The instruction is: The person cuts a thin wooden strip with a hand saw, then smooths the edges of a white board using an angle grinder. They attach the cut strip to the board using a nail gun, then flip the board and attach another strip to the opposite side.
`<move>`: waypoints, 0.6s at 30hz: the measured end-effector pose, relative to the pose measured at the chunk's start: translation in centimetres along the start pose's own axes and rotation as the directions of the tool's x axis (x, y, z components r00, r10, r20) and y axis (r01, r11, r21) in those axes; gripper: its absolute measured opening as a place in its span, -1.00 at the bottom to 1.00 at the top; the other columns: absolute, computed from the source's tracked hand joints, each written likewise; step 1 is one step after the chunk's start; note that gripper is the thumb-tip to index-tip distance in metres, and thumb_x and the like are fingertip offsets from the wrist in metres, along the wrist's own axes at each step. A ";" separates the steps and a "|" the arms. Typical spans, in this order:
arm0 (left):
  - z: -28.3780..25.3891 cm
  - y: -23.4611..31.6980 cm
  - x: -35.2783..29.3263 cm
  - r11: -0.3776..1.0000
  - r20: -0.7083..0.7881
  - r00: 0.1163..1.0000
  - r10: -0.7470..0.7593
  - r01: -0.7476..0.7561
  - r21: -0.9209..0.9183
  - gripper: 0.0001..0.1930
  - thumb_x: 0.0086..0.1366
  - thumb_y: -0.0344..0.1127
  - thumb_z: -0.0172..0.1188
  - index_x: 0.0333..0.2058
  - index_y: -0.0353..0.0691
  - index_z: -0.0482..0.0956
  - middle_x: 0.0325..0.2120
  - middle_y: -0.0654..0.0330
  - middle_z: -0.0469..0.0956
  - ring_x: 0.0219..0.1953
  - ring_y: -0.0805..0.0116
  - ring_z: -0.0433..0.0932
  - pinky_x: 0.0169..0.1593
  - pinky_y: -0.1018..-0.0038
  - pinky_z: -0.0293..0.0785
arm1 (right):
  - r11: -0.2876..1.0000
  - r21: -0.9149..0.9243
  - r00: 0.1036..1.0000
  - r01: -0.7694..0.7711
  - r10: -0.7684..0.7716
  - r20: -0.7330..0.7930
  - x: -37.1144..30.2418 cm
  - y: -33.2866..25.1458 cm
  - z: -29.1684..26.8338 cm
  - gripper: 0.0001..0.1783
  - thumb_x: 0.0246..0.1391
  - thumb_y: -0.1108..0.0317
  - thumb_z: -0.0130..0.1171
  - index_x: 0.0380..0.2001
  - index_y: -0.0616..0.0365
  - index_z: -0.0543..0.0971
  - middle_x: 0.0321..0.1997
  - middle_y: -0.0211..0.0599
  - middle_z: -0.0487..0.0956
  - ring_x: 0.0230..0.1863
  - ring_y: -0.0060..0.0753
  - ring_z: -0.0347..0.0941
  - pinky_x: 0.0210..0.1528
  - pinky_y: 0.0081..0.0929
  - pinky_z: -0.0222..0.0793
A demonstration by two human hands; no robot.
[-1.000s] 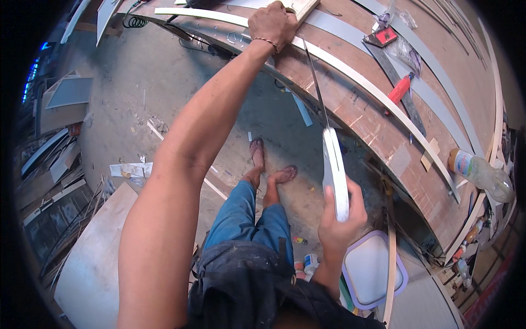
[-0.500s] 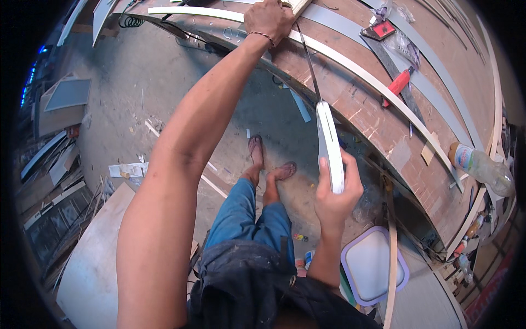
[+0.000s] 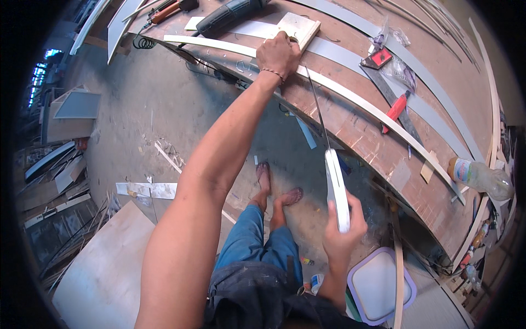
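At workbench (image 3: 350, 118) edge: left hand (image 3: 278, 53) clamped down on pale strip (image 3: 339, 90), beside small white block (image 3: 298, 26). I note view has swung since a second ago; bench now fills upper frame. Right hand (image 3: 341, 233) closed round white handle of hand saw (image 3: 335, 186), now drawn lower, blade running up toward strip. Right of saw: red-handled tool (image 3: 395, 111), plastic bottle (image 3: 481, 176). Concrete floor (image 3: 137, 109) below bench, littered with offcuts.
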State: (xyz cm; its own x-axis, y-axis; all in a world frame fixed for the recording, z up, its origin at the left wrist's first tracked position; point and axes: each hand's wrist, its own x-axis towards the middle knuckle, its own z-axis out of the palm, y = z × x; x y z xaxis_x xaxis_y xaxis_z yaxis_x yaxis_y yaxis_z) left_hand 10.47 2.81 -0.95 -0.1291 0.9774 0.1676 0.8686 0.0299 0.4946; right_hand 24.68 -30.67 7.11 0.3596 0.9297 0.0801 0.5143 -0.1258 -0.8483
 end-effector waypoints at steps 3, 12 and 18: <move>0.1 -0.4 0.0 1.000 0.010 1.000 0.002 -0.002 0.006 -0.68 0.14 -0.15 0.05 -0.28 -0.24 0.63 -0.37 -0.15 0.64 -0.24 -0.10 0.64 -0.11 0.16 0.54 | 0.983 -0.007 0.979 -0.185 0.184 0.091 2.7 -1.6 2.1 -0.65 0.06 0.49 0.24 -0.04 0.32 0.55 -0.25 0.01 0.67 -0.28 -0.31 0.66 -0.27 -0.47 0.51; 0.4 -0.5 -0.2 1.000 -0.007 1.000 0.013 -0.013 0.008 -0.66 0.14 -0.11 0.03 -0.29 -0.21 0.62 -0.38 -0.14 0.64 -0.25 -0.13 0.63 -0.08 0.14 0.51 | 0.996 -0.034 0.995 -0.088 0.089 0.033 2.5 -1.6 1.6 -0.66 0.03 0.51 0.27 -0.07 0.28 0.56 -0.33 -0.07 0.67 -0.36 -0.46 0.63 -0.36 -0.52 0.46; 0.6 -0.8 0.1 1.000 -0.011 1.000 -0.008 0.008 0.029 -0.64 0.15 -0.09 0.02 -0.27 -0.22 0.62 -0.36 -0.12 0.64 -0.24 -0.12 0.63 -0.07 0.14 0.51 | 0.998 0.011 0.998 -0.060 0.060 0.022 0.5 -1.0 -0.2 -0.66 0.04 0.54 0.26 -0.06 0.28 0.57 -0.27 -0.03 0.67 -0.33 -0.47 0.63 -0.34 -0.52 0.47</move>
State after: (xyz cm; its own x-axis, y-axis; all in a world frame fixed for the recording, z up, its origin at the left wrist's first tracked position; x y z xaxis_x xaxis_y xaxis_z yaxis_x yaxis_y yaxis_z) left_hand 10.02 3.04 -1.84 -0.1411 0.9747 0.1736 0.8809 0.0436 0.4713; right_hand 24.53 -30.18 8.07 0.3723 0.9280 0.0174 0.4830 -0.1777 -0.8574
